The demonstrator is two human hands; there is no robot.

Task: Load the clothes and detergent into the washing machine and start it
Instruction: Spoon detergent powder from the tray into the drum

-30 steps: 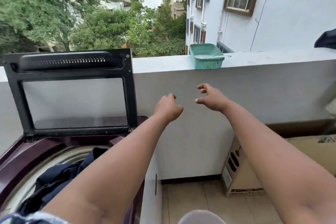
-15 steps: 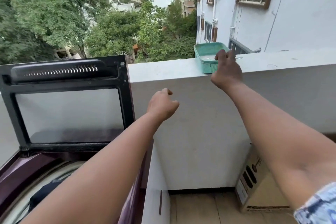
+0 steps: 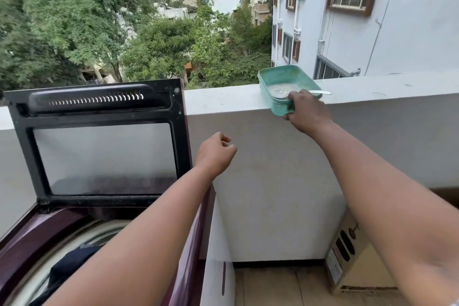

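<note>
A top-loading maroon washing machine [image 3: 37,233] stands at the lower left, its black-framed glass lid [image 3: 104,141] raised upright. Dark blue clothes [image 3: 67,266] lie in the drum. On the white parapet ledge [image 3: 223,97] sits a teal plastic box [image 3: 285,77] with white detergent powder and a metal spoon [image 3: 320,92] in it. My right hand [image 3: 305,114] grips the box's near corner, fingers over the rim and thumb below. My left hand [image 3: 214,154] hangs in mid-air in front of the wall, fingers loosely curled, holding nothing.
A cardboard box [image 3: 352,263] stands on the tiled floor [image 3: 273,288] at the lower right against the parapet wall. A white panel [image 3: 216,268] runs beside the machine. Trees and buildings lie beyond the ledge.
My right hand rose from mid-air to the ledge and took hold of the teal box. My left hand stayed roughly in place. The view tilted upward.
</note>
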